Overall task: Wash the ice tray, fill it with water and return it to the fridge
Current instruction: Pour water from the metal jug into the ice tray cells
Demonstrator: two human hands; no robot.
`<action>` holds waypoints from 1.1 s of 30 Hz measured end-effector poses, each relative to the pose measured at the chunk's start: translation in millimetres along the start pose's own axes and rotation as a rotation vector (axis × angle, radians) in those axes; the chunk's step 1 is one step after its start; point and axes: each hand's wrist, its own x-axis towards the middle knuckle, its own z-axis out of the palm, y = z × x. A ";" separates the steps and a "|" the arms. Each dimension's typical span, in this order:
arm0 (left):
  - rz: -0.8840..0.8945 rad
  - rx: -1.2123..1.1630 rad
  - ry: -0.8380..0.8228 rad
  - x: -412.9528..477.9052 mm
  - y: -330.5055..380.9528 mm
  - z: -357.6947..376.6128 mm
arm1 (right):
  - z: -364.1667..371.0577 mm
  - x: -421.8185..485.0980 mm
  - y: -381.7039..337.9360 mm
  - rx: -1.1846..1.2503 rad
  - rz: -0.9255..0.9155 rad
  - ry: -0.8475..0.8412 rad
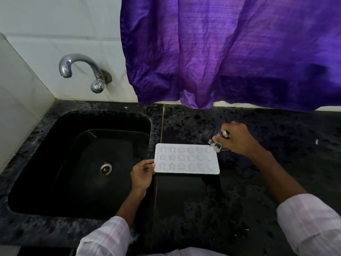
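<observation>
Ice tray (pixel 186 159) is at the filling step. Left hand (pixel 143 174) pinches its edge; right hand (pixel 237 140) grips a tipped glass (pixel 215 144) over it. Next, pour slowly into every hole.

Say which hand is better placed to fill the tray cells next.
Right hand: it holds the glass tilted over the ice tray; the left hand only pinches the tray's left edge.

The ice tray (pixel 186 158) lies on the bench (pixel 273 124) just right of the sink (pixel 46 154), a glass (pixel 216 144) at its far-right corner, the tap (pixel 83 58) behind the sink.
</observation>
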 end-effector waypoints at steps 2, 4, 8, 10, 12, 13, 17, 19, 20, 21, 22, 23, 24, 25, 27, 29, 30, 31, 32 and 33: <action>0.002 -0.005 -0.001 0.5 -0.4 0.5 | -0.9 -1.0 2.5 -0.002 0.006 0.003; 0.004 0.009 -0.002 0.3 0.4 0.6 | -1.8 -1.9 5.3 -0.003 0.012 0.001; 0.007 0.016 0.002 -0.5 1.2 -0.2 | -3.8 -4.5 8.2 0.006 0.016 0.002; 0.015 0.023 -0.004 -0.5 1.4 -0.7 | -4.1 -6.2 7.9 -0.003 0.013 0.002; 0.019 0.022 -0.014 1.0 0.4 -0.9 | -3.9 -7.3 8.3 -0.010 0.011 -0.003; 0.020 0.025 -0.018 1.1 0.1 -1.2 | -3.7 -8.0 8.2 -0.015 0.006 -0.005; 0.015 0.027 -0.014 2.0 -0.9 -1.1 | -3.9 -9.0 8.6 -0.038 -0.006 -0.009; 0.021 0.026 -0.014 1.4 -0.1 -0.6 | -4.3 -9.5 8.5 -0.046 -0.011 -0.008; 0.024 0.029 -0.013 1.4 -0.5 -0.4 | -4.4 -10.0 8.4 -0.047 -0.012 -0.009; 0.025 0.033 -0.011 0.9 -0.2 -0.3 | -4.3 -10.6 8.1 -0.046 -0.013 -0.009; 0.024 0.031 -0.010 0.6 -0.1 -0.3 | -4.0 -11.6 7.9 -0.044 -0.014 -0.008; 0.022 0.029 -0.009 0.3 0.3 -0.5 | -3.3 -12.5 7.7 -0.041 -0.014 -0.005; 0.022 0.026 -0.008 0.3 0.4 -0.3 | -2.7 -13.4 7.6 -0.038 -0.014 -0.003; 0.022 0.027 -0.006 0.3 0.7 -0.3 | -2.0 -14.3 7.4 -0.039 -0.016 -0.003; 0.026 0.027 -0.006 -0.9 2.5 -0.3 | -1.1 -15.7 7.1 -0.050 -0.014 -0.012; 0.025 0.028 -0.003 -2.1 4.5 0.1 | -0.7 -17.3 6.6 -0.061 -0.014 -0.020; 0.024 0.028 -0.002 -2.5 5.3 0.1 | -0.9 -18.3 6.2 -0.063 -0.016 -0.020; 0.022 0.030 0.000 -3.1 6.1 0.1 | -1.2 -19.2 5.8 -0.063 -0.018 -0.018; 0.021 0.032 0.003 -3.5 6.9 0.0 | -1.6 -20.4 5.3 -0.062 -0.019 -0.017; 0.020 0.034 0.006 -3.8 7.6 -0.2 | -1.8 -21.4 4.6 -0.061 -0.020 -0.019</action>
